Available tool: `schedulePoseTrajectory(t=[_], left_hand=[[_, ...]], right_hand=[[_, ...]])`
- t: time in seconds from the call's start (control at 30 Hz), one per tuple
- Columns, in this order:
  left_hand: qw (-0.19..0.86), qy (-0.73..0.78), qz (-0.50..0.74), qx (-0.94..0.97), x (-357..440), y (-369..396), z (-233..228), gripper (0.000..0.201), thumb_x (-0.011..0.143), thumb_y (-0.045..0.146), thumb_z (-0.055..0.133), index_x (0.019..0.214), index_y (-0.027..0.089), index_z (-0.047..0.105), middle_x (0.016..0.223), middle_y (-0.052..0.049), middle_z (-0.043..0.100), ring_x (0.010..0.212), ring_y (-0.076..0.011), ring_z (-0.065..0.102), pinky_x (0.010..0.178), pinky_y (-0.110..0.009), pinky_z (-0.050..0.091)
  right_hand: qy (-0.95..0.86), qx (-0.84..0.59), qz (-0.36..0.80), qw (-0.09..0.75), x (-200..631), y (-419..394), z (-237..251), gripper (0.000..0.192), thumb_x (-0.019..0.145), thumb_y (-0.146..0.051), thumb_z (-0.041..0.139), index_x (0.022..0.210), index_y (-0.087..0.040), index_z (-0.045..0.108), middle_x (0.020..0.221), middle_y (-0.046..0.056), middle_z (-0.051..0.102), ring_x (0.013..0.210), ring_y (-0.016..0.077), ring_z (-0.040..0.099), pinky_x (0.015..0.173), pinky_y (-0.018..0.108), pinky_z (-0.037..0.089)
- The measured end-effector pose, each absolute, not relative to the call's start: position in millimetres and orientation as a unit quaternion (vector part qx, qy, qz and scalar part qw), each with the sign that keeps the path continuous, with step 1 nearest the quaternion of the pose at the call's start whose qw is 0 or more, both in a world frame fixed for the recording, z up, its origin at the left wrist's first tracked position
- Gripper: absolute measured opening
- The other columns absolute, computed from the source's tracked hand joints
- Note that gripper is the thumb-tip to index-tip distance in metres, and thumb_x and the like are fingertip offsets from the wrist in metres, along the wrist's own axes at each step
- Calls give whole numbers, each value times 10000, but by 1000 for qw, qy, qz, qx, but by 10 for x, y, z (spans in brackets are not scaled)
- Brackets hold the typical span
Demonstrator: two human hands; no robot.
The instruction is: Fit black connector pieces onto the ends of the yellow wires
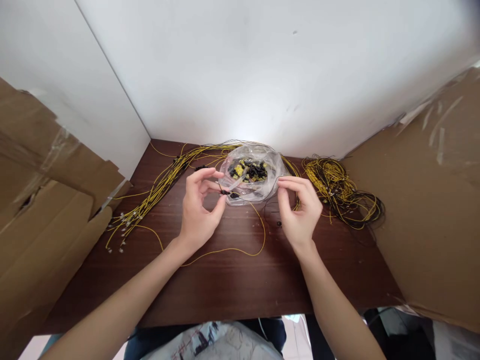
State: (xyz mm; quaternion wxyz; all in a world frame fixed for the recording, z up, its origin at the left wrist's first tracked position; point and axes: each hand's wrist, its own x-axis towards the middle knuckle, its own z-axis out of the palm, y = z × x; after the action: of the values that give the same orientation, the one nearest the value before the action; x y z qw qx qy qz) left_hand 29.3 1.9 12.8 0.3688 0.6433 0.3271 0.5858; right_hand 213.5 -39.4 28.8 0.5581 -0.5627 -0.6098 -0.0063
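My left hand (198, 205) pinches a small black connector (225, 192) between thumb and fingers, above the dark wooden table (232, 285). A yellow wire (240, 250) trails from it in a loop across the table. My right hand (298, 210) pinches a thin black wire (268, 186) that runs toward the left hand. Just behind both hands lies a clear plastic bag (252, 172) with several black and yellow small parts inside. A tiny black part (279, 223) lies on the table by the right hand.
A long bundle of yellow wires (157, 190) stretches along the left. A coiled pile of yellow and black wires (343, 192) lies at the right. Cardboard sheets (427, 200) flank both sides, with cardboard (45, 200) on the left. A white wall (262, 75) stands behind.
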Motion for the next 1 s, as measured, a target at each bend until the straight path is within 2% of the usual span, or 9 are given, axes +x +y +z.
schedulePoseTrajectory(t=[0.2,0.33,0.47,0.53,0.67,0.83,1.0], left_hand=[[436,275,549,658,326,-37,117,512,732,34,601,1149,238,384,1094,-53,535,824,-121,623,846,-324,507],[453,269,547,650,353,-73,130,496,732,52,613,1137,236,395,1103,-55,547,845,-127,621,836,-317,509],[467,307,537,632,353,-65,130,517,707,112,666,1138,241,410,1141,-58,537,849,-133,613,798,-308,518],[487,344,509,620,341,-39,117,445,698,168,694,1082,219,476,1047,-41,568,781,-123,598,725,-275,515],[550,400,432,592,316,14,108,195,702,282,706,818,152,618,728,-8,586,632,-108,525,593,-232,442],[600,388,419,560,325,5,175,158,680,289,718,679,142,658,658,-1,576,593,-100,474,563,-222,383],[614,417,435,510,338,-7,195,176,670,309,721,749,154,691,636,5,575,542,-86,428,524,-218,358]], right_hand=[[-688,-536,130,471,1872,-441,200,214,850,-182,534,1045,-230,607,1113,64,628,1078,213,546,949,401,402],[-684,-552,185,440,1807,-449,119,91,854,-233,554,892,-217,635,901,40,669,905,201,585,847,361,428],[-662,-545,224,462,1808,-453,113,106,859,-227,543,789,-202,618,805,26,642,801,174,581,768,313,445],[-656,-534,235,478,1813,-455,127,100,857,-207,539,794,-198,616,808,25,633,788,162,580,749,296,451],[-652,-526,236,493,1821,-455,144,96,849,-198,546,788,-196,620,796,27,624,774,158,578,734,291,455],[-667,-519,247,475,1819,-452,127,109,847,-207,548,769,-193,624,754,16,606,703,141,549,672,273,448],[-672,-524,248,460,1831,-448,107,124,845,-222,553,742,-192,615,724,11,597,650,132,523,637,264,434]])
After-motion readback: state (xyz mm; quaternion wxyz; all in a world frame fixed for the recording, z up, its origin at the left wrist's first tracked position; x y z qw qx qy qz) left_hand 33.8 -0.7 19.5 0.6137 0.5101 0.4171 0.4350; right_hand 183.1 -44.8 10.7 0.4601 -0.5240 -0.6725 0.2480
